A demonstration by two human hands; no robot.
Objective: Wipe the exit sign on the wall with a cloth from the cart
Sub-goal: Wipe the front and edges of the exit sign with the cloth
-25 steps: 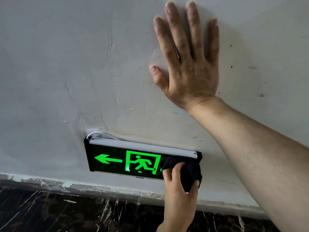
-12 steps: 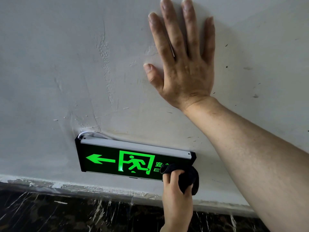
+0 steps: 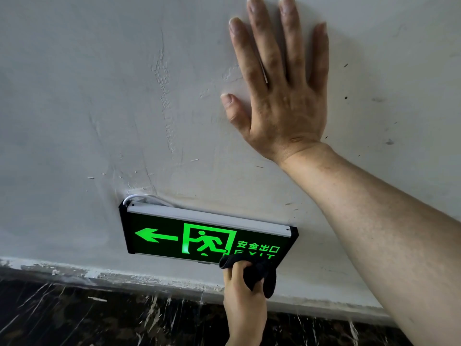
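Right now the left hand is gripping a dark cloth bunched in its curled fingers and pressing it against the lower right edge of the exit sign, just under the word EXIT, whose letters the cloth is partly covering. That sign is sitting low on the pale wall, a little above the dark marbled skirting, and its long axis is running left to right across the view with a slight downward tilt toward the right end. From the cloth, nearly all of the lit face is lying up and to the left: the Chinese characters directly above, then the running-man panel, then the green arrow at the far end. The right hand is holding nothing; it is spread flat against the wall, well above the sign's right half, apparently bracing the person. The cloth-bearing hand is plainly the nearer one to the sign, so the next stroke probably calls for it to sweep leftward along that long axis, with the cloth staying flat on the face.
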